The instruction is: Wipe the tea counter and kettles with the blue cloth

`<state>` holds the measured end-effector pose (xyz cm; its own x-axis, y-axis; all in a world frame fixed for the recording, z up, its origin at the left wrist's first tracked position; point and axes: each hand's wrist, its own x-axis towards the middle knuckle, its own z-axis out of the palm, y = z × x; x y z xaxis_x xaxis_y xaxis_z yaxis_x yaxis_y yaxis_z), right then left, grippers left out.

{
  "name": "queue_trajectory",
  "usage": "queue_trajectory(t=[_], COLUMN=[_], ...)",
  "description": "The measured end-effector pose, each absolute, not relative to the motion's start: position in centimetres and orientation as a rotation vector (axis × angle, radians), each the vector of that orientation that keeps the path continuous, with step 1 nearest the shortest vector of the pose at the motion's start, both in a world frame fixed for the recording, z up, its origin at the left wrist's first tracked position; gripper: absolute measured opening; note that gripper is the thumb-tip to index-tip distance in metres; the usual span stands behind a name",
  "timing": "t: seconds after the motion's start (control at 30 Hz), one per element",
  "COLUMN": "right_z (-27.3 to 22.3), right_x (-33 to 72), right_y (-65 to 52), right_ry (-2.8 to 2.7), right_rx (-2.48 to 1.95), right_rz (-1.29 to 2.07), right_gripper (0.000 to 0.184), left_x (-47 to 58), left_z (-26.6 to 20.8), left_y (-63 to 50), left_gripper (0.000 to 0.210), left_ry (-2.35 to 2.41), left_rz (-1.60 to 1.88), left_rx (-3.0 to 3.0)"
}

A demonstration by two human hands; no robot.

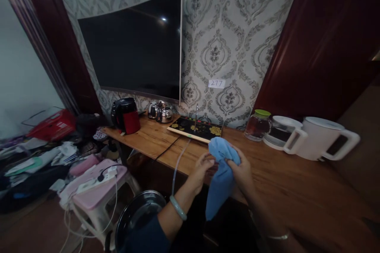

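Observation:
A blue cloth (220, 182) hangs bunched between my two hands above the front edge of the wooden table. My right hand (242, 169) grips its upper right side, thumb pressed on the fabric. At the cloth's left edge is my left hand (203, 170), its fingers curled against the material and partly hidden by it. Just beyond the hands lies a black tea stove panel (196, 126) with gold flowers and a thin metal spout (196, 116). From under the panel's front, a clear hose (177, 166) drops past the table edge.
On the table (285, 182) stand a red-and-black kettle (126, 115), small steel kettles (164, 114), a green-lidded glass jug (257, 125), a glass pot (282, 132) and a white pitcher (317, 138). Below are a pink stool (97, 187) with cords and a dark pot (141, 209).

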<state>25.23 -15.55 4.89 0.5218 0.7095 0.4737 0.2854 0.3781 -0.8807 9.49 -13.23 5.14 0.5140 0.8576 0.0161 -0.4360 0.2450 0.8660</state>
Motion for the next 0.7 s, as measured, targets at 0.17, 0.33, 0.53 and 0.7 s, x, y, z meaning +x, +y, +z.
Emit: queue_trajectory(t=[0.17,0.33,0.53,0.7], right_z=[12.3,13.9,-0.6,-7.6], right_x=[23.4,23.7,27.8,28.8], right_y=[-13.5,-10.7,-8.6,-9.3], right_ry=[-1.271,-1.408,-2.074,-2.052], right_rx=[-1.056,-0.981,-1.246,-1.326], right_rz=[-0.003,-0.293,-0.026,-0.137], right_gripper=[0.04,0.042,0.043,0.052], left_x=[5.7,1.9,-3.0,-5.7], left_z=[6.1,5.6,3.9,3.1], left_y=[-11.9,-8.7,-1.2,8.7], left_gripper=[0.046,0.047,0.045,0.044], left_ry=[0.643,0.723,0.918,1.225], left_rz=[0.981,1.072,1.193,1.509], left_rx=[1.051,1.027,0.987,1.18])
